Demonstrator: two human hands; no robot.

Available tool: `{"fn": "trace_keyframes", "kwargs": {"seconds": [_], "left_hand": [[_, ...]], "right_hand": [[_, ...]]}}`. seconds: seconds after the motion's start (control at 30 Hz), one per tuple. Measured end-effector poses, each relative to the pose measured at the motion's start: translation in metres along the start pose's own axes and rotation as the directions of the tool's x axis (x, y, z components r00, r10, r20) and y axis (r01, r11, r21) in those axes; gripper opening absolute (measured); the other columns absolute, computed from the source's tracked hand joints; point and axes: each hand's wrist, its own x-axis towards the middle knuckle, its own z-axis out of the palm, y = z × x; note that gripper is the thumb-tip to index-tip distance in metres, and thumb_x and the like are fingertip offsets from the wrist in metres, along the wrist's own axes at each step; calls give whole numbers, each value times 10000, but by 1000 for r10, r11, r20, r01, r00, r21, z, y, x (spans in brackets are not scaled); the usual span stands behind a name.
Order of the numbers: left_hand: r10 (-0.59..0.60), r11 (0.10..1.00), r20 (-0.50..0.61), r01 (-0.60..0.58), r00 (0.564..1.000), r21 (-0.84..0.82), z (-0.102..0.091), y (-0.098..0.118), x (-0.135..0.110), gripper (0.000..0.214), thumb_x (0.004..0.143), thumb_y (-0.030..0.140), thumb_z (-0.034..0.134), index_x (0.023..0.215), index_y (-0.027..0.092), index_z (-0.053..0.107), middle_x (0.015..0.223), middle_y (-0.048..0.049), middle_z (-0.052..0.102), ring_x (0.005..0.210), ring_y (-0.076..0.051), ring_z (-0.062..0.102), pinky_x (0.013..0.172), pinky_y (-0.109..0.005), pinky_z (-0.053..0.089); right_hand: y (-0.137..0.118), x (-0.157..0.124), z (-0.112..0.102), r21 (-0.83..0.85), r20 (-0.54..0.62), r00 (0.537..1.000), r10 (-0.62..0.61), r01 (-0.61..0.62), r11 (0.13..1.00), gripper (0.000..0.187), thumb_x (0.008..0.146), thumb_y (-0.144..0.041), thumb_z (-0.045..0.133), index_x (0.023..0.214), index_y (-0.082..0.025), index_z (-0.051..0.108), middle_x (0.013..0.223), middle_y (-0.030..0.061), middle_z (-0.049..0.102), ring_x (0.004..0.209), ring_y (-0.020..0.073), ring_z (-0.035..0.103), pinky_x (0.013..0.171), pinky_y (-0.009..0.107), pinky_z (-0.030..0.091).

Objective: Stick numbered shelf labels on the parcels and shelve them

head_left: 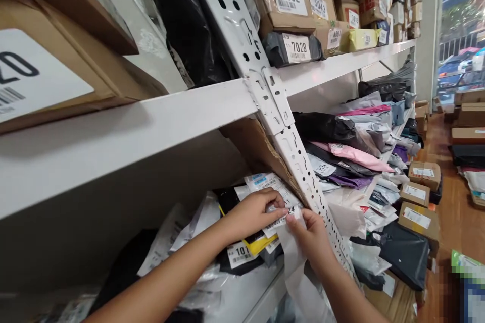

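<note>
Both my hands meet over a pile of parcels on the lower shelf. The fingers of my left hand are closed on the left end of a white printed label, part of whose number is covered. My right hand pinches the label's right end between thumb and fingers. From there a pale paper strip hangs down past the shelf edge. Under my left hand lie mailer bags, one with a yellow edge and one black with a white label. A labelled white bag lies just behind.
A perforated white shelf post stands close to my right hand, and a shelf beam crosses above my left arm. Labelled boxes fill the upper shelf. More bags are heaped beyond the post, with cartons on the floor.
</note>
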Motion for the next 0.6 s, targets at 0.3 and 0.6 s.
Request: {"fn": "trace_keyframes", "kwargs": {"seconds": [0.3,0.6], "left_hand": [[-27,989,90,40,996,-143,-3,-13,3,301,809,484,569,880,208,667,887,-37,677,859,-206,602,786,-299,482],[-72,984,69,82,995,-158,1,-13,7,320,751,512,589,781,196,625,708,9,553,707,-168,521,661,-269,422]], "right_hand": [[4,0,-9,-25,99,994,-43,45,999,430,688,-616,756,765,-193,731,677,15,668,675,186,586,663,281,474],[-2,-1,-18,-125,116,990,-84,99,987,373,745,-580,713,819,-217,750,757,32,705,835,241,645,810,332,497]]}}
